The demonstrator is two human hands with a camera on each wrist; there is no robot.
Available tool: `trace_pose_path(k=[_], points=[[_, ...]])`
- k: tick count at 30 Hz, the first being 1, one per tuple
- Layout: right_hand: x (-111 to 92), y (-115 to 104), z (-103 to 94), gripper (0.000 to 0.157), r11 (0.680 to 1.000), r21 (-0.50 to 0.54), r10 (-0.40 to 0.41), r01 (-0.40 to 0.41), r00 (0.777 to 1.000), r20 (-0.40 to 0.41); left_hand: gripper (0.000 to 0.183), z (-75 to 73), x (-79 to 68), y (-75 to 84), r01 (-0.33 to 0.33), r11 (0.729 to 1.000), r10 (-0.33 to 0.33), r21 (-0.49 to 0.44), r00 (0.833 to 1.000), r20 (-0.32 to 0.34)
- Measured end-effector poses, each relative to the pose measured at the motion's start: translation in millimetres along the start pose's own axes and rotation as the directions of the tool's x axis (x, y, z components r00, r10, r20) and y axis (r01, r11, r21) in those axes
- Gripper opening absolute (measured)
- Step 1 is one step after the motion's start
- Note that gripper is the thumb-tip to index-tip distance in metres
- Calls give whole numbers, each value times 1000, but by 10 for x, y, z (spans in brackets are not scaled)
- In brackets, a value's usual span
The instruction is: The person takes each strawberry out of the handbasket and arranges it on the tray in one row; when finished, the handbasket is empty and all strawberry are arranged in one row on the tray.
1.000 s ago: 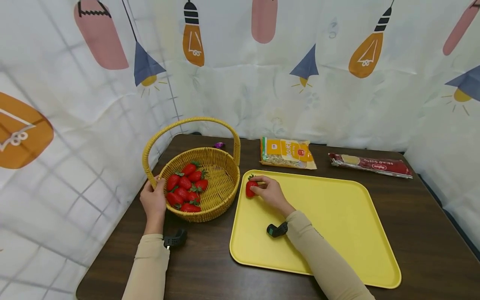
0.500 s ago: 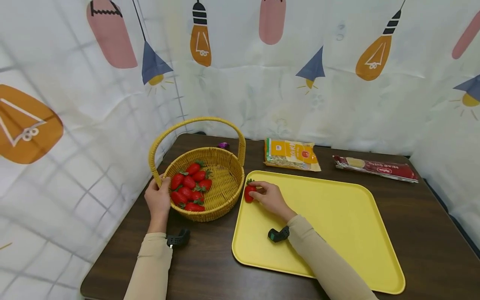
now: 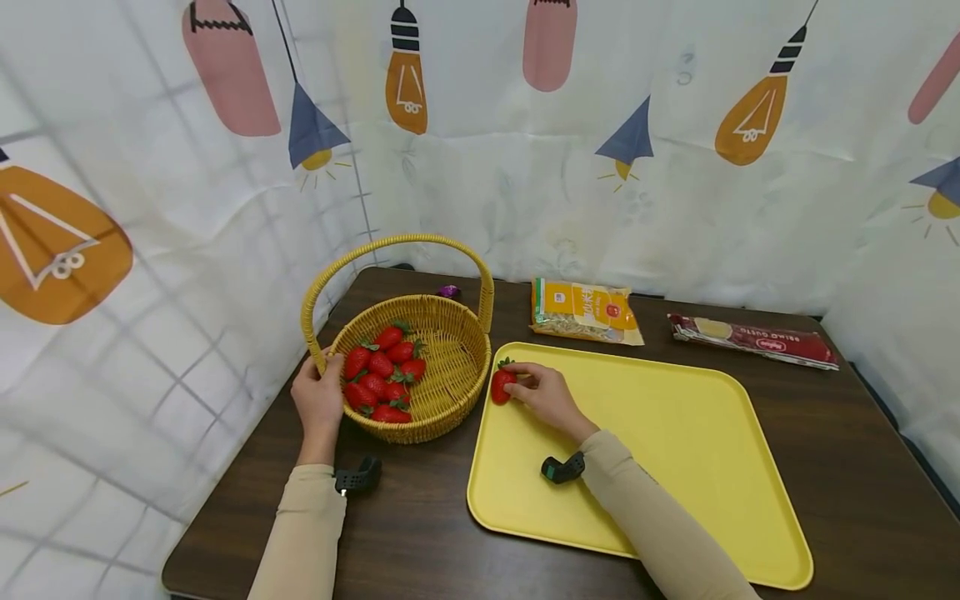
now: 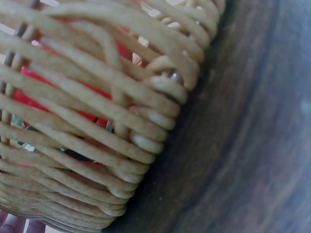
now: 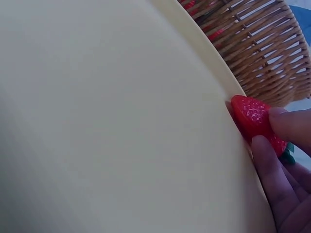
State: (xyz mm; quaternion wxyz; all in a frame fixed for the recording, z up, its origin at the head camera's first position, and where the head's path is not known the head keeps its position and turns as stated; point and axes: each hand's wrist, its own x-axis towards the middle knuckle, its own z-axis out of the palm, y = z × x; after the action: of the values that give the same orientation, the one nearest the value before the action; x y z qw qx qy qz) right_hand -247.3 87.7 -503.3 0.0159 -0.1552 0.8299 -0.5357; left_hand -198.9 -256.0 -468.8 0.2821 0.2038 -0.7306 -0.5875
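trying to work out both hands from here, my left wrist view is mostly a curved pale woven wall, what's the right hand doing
Observer: The right hand pinches a red cone-shaped strawberry with green leaves at the far left corner of a yellow rectangular tray.
Operator: ok and what's the red i see through the weave
Observer: A group of red strawberries in the left part of the round yellow woven basket.
Operator: where's the left hand holding it
Observer: The left hand holds the basket's left side, by the foot of its tall arched handle.
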Motion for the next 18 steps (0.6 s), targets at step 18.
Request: trace_pose_path(k=[18], points=[[-17, -93, -128, 33, 996, 88, 19, -12, 997, -80, 37, 7, 8, -7, -10, 1000, 10, -6, 1000, -3]])
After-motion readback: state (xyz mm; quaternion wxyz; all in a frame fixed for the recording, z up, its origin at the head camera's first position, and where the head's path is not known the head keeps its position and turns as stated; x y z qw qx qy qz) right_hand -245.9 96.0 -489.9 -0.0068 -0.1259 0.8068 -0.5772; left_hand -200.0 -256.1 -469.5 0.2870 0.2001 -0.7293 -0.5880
